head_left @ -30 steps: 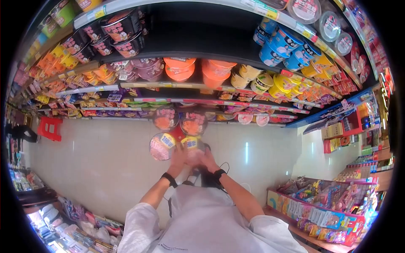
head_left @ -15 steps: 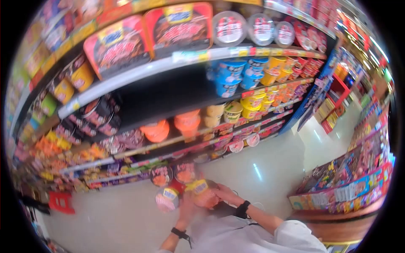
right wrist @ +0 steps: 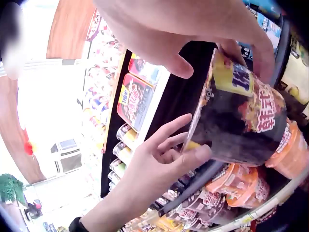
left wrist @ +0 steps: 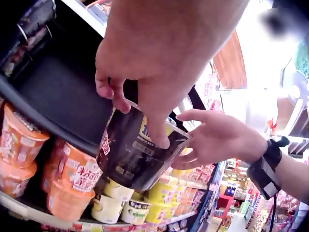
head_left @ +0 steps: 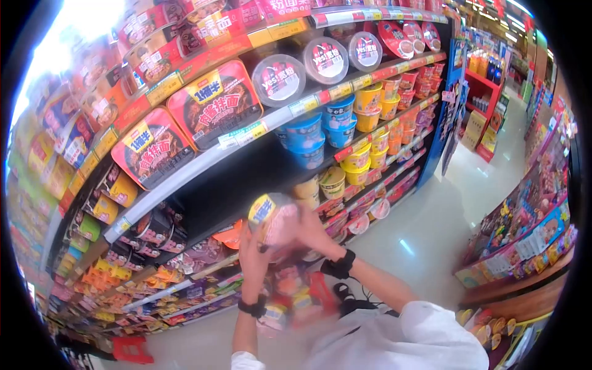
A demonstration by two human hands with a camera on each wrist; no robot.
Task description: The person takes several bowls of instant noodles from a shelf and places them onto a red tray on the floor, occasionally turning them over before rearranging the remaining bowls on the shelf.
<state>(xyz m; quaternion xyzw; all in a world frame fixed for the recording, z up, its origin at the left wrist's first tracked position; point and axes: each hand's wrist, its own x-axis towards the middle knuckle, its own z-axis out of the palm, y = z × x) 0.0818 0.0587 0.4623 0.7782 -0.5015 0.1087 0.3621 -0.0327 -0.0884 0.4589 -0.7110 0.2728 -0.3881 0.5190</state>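
Between my two hands, a black instant noodle bucket with a yellow label is held up, tilted, in front of a dark shelf gap. My left hand grips its left side; in the left wrist view the thumb lies along the bucket wall and the fingers are at the rim. On the opposite side my right hand holds it, fingers partly hidden behind the bucket and thumb off the rim in the right wrist view.
Blue noodle buckets stand right of the gap, black ones left, orange tubs on the shelf below. Flat noodle boxes sit above. Several blurred tubs and something red are low down near the floor.
Both hands have raised the bucket from low among the other tubs to shelf height. The head view has tilted up and turned toward the shelves.
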